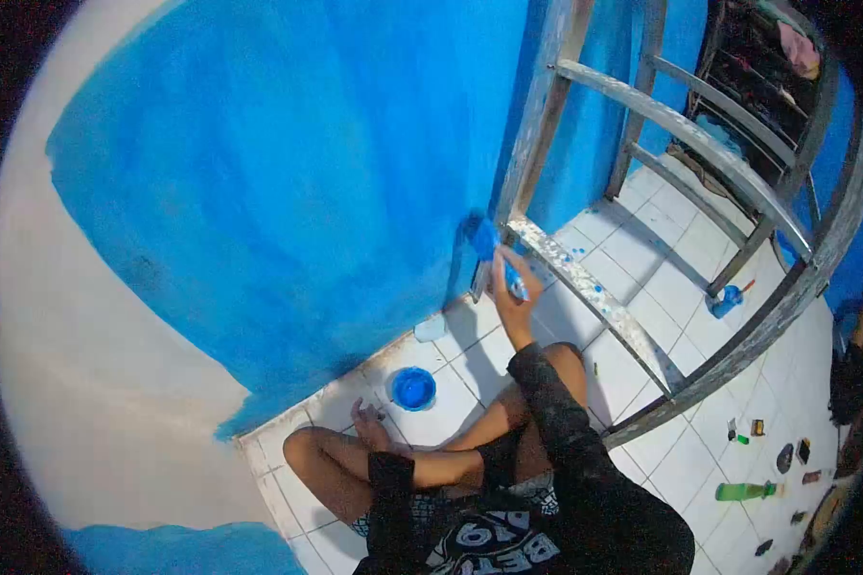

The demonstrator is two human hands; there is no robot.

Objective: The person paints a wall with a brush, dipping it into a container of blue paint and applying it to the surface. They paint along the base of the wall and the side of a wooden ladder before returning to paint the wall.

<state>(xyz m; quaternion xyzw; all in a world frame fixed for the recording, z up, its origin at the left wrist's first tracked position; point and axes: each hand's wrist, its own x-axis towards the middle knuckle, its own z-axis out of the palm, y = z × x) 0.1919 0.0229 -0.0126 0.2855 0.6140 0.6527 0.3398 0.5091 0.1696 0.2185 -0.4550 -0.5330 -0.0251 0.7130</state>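
My right hand (pixel 515 287) is closed round the handle of a paintbrush (pixel 484 238). The brush's blue head meets the lower part of the blue-painted wall (pixel 297 182), beside the foot of a ladder-like frame. My left hand (pixel 369 424) hangs over the tiles near my bent knee, its fingers apart and holding nothing. Just to the right of that hand and farther ahead, a round tub of blue paint (pixel 413 388) stands on the floor. A small pale piece (pixel 430 330) lies at the wall's base.
A paint-spotted frame with rungs (pixel 585 278) rises at the right. Behind it stand a blue-stained cup (pixel 726 302) and a rack (pixel 758 77) of cloth-like items. A green bottle (pixel 746 492) and several small objects lie on the tiles at right.
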